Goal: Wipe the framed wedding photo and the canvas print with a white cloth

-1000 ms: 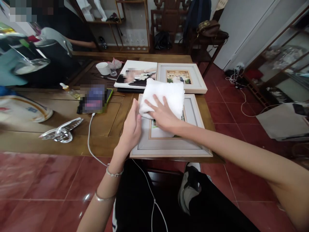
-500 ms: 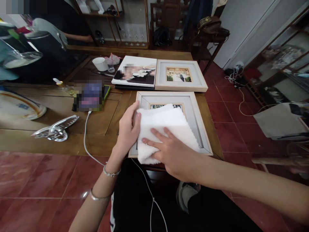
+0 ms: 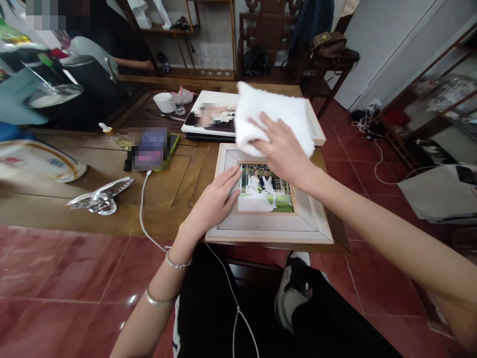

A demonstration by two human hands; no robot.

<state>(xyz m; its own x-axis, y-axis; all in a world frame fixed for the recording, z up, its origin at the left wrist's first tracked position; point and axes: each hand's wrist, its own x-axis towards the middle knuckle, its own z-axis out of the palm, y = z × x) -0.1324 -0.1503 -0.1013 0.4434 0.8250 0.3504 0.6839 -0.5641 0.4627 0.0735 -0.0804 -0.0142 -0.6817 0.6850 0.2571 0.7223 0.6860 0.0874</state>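
A light wooden picture frame (image 3: 268,233) with a photo of two people lies at the near edge of the table. My left hand (image 3: 216,201) rests flat on its left border, fingers stretched out and holding nothing. My right hand (image 3: 285,149) grips a white fluffy cloth (image 3: 274,109) above the frame's far edge, with the thumb side partly tucked into its fold. Behind the cloth, a second light wooden frame (image 3: 316,124) is mostly hidden. Left of that lies a white-edged photo panel (image 3: 212,102) on a dark item.
On the table's left stand a charging phone (image 3: 152,151), a silver hair claw (image 3: 102,196), a small dropper bottle (image 3: 115,136) and a white cup (image 3: 164,102). A white cable (image 3: 142,209) hangs off the near edge. A person's forearm (image 3: 134,63) shows at the far left.
My right hand has moved the cloth up and away from me, off the photo, which now shows. My left hand has slid right, from the frame's side onto its border.
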